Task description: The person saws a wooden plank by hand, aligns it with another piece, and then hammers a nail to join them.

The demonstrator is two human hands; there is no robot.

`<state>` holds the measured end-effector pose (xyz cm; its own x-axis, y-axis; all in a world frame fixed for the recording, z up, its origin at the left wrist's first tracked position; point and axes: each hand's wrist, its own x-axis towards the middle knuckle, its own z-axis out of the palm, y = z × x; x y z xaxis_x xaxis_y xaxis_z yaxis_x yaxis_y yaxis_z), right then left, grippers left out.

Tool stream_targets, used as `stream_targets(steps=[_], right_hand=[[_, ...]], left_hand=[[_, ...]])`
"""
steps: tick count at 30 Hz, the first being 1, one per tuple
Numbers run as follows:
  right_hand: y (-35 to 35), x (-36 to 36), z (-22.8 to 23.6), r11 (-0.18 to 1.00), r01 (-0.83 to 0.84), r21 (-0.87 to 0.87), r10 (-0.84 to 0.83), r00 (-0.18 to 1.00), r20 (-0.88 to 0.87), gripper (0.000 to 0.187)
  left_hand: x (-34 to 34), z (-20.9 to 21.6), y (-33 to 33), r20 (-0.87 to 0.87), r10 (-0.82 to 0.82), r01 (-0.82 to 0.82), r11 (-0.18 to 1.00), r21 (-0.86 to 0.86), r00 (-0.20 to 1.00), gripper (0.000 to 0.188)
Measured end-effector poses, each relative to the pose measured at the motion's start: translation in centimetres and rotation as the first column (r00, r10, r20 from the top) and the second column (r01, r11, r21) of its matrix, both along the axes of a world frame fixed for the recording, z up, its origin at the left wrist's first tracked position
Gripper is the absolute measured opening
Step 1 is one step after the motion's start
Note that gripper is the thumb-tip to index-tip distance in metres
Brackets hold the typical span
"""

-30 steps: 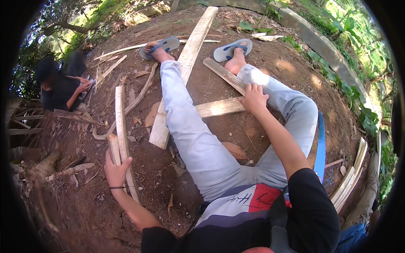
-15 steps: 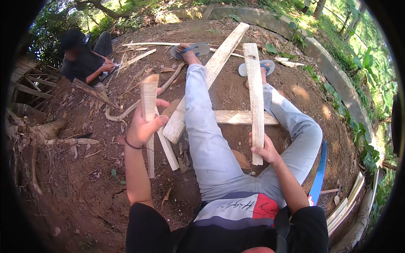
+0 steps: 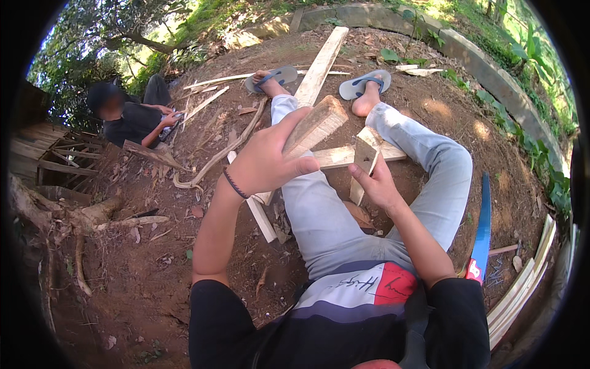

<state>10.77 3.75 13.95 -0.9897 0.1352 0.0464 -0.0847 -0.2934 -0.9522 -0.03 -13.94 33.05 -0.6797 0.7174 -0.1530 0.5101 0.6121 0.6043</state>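
My left hand (image 3: 270, 147) grips a thick wooden piece (image 3: 316, 128), raised over my left shin with its end tilted up toward me. Fingers of my right hand (image 3: 380, 183) are closed on a second wooden piece (image 3: 367, 150), held between my knees with its upper end facing me and a dark spot on it. Both pieces are apart, and their far lengths are foreshortened. A long pale board (image 3: 324, 64) lies on the ground beyond my hands, partly hidden by my left leg. A shorter plank (image 3: 335, 158) lies crosswise behind the right-hand piece.
A narrow wood strip (image 3: 261, 220) lies left of my thigh. On my right lie a blue-bladed saw (image 3: 483, 224) with a red and white handle and a stack of long strips (image 3: 522, 286). Another person (image 3: 135, 120) sits at far left. Roots (image 3: 86, 215) and a low wall (image 3: 473, 52) border the soil.
Both wooden pieces have tipped from upright to foreshortened, ends toward me. My left hand has moved right, toward the right one. The view has shifted slightly.
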Motion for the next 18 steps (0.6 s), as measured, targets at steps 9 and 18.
stream_targets(steps=[9,18], right_hand=[[-2.2,2.6,0.2,0.965,0.227,0.135,-0.232,0.972,0.023,0.044],[-1.6,3.2,-0.2,0.94,0.283,0.188,-0.287,0.958,-0.009,0.048]], left_hand=[[3.7,-0.8,0.6,-0.118,-0.161,0.159,0.987,-0.025,0.98,0.072],[4.0,-2.1,1.6,-0.173,-0.209,0.203,0.978,-0.051,0.963,0.068]])
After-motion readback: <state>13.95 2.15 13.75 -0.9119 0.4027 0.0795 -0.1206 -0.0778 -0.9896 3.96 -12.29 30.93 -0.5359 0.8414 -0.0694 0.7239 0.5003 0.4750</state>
